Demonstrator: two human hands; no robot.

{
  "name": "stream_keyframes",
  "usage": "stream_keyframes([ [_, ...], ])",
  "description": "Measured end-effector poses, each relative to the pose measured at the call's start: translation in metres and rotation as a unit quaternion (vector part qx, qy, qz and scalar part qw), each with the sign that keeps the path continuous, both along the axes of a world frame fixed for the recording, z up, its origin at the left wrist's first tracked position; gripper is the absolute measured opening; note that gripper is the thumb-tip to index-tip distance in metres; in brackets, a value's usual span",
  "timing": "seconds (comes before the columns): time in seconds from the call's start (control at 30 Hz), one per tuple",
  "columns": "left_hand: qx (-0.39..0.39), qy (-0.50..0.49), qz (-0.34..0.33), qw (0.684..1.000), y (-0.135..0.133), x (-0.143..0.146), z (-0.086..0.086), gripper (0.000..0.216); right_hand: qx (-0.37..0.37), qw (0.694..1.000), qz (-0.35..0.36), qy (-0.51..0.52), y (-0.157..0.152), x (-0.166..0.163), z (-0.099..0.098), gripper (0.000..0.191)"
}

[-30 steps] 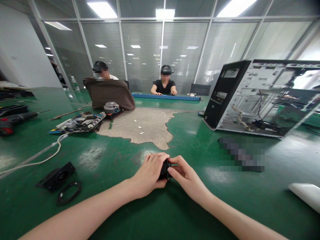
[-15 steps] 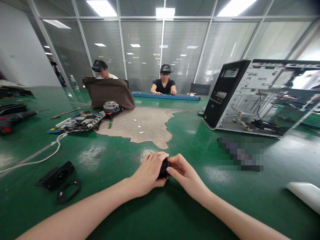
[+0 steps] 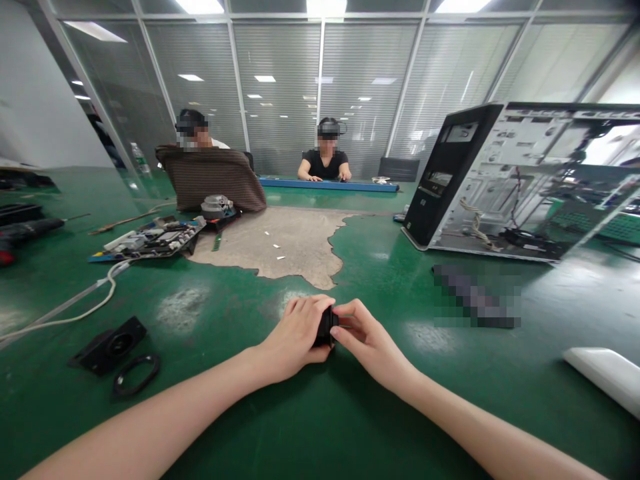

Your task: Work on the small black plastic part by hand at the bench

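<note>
Near the middle of the green table, my left hand is wrapped over a small black block-like part. The thumb and fingertips of my right hand pinch the right side of that part, at what looks like its raised edge. Both palms and fingers cover much of it, so its exact kind cannot be made out. To the left lie a black housing with a round opening and a thin black ring, apart from my hands.
An open computer case stands at the right, with a blurred dark object before it and a white object nearer. At the left are a circuit board, a white cable and a drill. Two people sit across the table.
The camera view has shifted slightly, so the surroundings sit a little higher and further left. Both hands keep their hold on the black part, with only slight finger movement.
</note>
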State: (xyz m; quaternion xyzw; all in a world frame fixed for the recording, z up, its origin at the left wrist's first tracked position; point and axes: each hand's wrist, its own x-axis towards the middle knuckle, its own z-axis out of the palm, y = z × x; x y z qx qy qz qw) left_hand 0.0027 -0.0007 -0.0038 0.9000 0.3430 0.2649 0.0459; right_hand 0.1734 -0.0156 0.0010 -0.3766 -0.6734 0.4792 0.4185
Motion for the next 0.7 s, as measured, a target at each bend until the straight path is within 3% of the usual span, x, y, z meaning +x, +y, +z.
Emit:
stream_keyframes([
  [0.13, -0.005, 0.001, 0.000, 1.000, -0.0012, -0.0001, 0.0018, 0.063, -0.010, 1.000, 0.001, -0.001, 0.0013, 0.0007, 0.0003, 0.021],
  [0.3, -0.004, 0.002, -0.007, 1.000, -0.0009, -0.0002, 0.0023, 0.064, 0.001, 0.999, 0.032, -0.020, -0.0032, 0.0026, 0.0021, 0.018],
  [0.47, -0.003, 0.002, -0.008, 1.000, -0.0007, 0.0002, 0.0031, 0.063, 0.011, 1.000, 0.004, -0.025, -0.0016, 0.0013, -0.0005, 0.013],
  [0.7, -0.008, -0.003, -0.001, 1.000, -0.0009, 0.0006, 0.0019, 0.064, -0.009, 1.000, 0.001, -0.008, -0.0014, 0.0009, 0.0018, 0.023],
])
